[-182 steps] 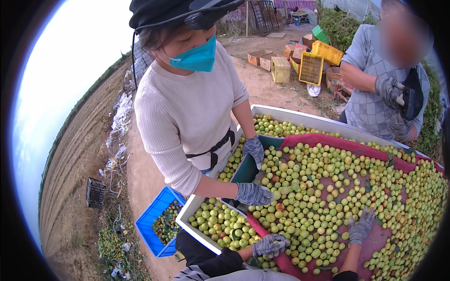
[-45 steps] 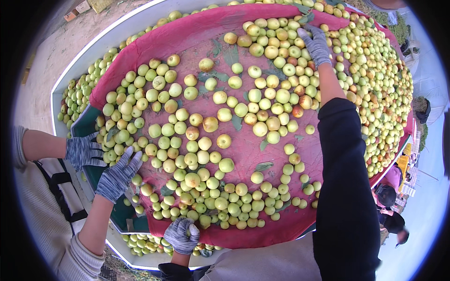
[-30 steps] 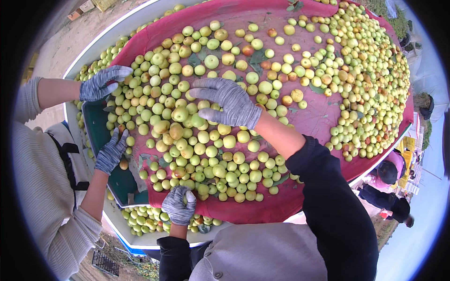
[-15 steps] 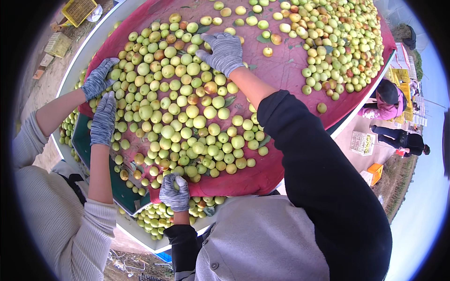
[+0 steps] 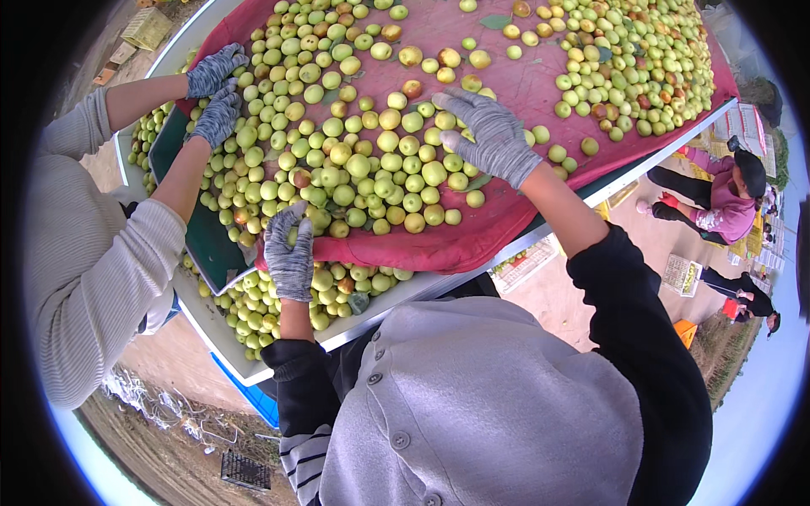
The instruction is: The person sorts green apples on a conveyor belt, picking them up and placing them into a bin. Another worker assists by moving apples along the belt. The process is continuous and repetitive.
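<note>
Many round green jujubes (image 5: 358, 165), some with reddish-brown patches, lie loose on a dark red cloth (image 5: 396, 246). My right hand (image 5: 494, 139), in a grey knit glove, reaches over the right edge of the pile. Its fingers are stretched out beside several jujubes, and nothing shows in its grasp. Near the cloth's front left corner is my left hand (image 5: 289, 260), gloved alike. Its thumb and fingers stand apart, next to the rolled cloth edge, with no fruit visible between them.
At left a co-worker's two gloved hands (image 5: 217, 114) touch the pile. A dark green board (image 5: 192, 221) slants beside it. More jujubes (image 5: 253, 319) fill a white-edged trough (image 5: 221, 344) below. A bigger heap (image 5: 637, 63) lies far right. People and crates stand beyond.
My view has shifted. My right hand has moved from the back of the pile toward its right edge. My left hand, curled around a green jujube before, has opened. The co-worker's hands came closer together.
</note>
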A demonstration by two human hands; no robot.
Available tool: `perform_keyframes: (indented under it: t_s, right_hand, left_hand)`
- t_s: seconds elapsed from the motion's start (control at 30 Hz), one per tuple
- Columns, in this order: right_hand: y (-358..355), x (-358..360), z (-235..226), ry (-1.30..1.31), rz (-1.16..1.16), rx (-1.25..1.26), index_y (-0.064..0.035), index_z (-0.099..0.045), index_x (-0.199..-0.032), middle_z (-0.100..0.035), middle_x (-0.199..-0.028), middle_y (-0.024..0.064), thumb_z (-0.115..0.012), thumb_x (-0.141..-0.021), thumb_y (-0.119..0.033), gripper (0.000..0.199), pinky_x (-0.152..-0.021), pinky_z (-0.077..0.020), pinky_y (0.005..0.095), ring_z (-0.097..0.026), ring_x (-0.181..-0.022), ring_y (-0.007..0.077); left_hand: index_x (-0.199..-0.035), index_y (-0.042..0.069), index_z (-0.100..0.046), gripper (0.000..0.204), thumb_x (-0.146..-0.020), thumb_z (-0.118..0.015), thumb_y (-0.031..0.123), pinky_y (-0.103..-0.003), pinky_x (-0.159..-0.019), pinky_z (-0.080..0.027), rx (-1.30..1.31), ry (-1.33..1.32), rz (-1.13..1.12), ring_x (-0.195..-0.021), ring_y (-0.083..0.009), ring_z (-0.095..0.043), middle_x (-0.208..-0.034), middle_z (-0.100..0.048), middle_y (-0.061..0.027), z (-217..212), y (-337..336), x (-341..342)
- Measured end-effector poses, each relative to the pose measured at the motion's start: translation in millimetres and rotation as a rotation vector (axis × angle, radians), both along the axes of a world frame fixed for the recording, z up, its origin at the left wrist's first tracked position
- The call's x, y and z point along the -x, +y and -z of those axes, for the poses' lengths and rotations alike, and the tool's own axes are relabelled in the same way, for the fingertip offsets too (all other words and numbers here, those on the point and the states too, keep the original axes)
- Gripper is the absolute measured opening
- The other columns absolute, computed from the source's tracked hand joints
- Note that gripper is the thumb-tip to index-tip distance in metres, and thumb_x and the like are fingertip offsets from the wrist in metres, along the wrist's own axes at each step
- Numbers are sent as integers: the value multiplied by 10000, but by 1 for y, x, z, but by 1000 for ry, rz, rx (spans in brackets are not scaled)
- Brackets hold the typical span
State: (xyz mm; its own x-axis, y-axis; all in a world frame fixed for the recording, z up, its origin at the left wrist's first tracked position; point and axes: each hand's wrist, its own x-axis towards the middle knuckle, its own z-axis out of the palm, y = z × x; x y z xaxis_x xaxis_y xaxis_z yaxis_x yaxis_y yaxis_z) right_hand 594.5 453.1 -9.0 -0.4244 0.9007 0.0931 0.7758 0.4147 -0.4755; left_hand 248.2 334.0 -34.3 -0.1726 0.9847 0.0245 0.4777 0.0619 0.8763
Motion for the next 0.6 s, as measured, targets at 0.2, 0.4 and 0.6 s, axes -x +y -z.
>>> perform_keyframes:
  t_s: [0.2, 0.4, 0.6]
  right_hand:
    - [-38, -112, -27, -489, 393, 607, -88, -328, -1451, -455, -1360, 228, -829, -684, -417, 974, -1008, -448, 451, -541, -1187, 375]
    - [-77, 36, -5, -247, 68, 617, -122, -389, -1394, -500, -1242, 229, -802, -686, -284, 836, -910, -509, 464, -590, -1095, 394]
    - [-9, 62, -7, 118, -35, 470, -108, -400, -1400, -534, -1239, 188, -742, -765, -300, 747, -962, -470, 452, -566, -1129, 351]
  left_hand:
    - [-1314, 310, -575, 462, -866, -651, 224, -407, -889, -533, 367, 613, 939, -1126, -283, -596, -1500, -357, -102, -22, 8, -122]
    - [-1366, 334, -510, 524, -869, -625, 216, -413, -901, -535, 488, 868, 913, -1125, -296, -606, -1578, -248, 11, -4, 41, -135]
    - [-1347, 321, -540, 495, -874, -622, 202, -390, -907, -521, 686, 803, 517, -1156, -288, -591, -1588, -217, 28, -8, 71, -40]
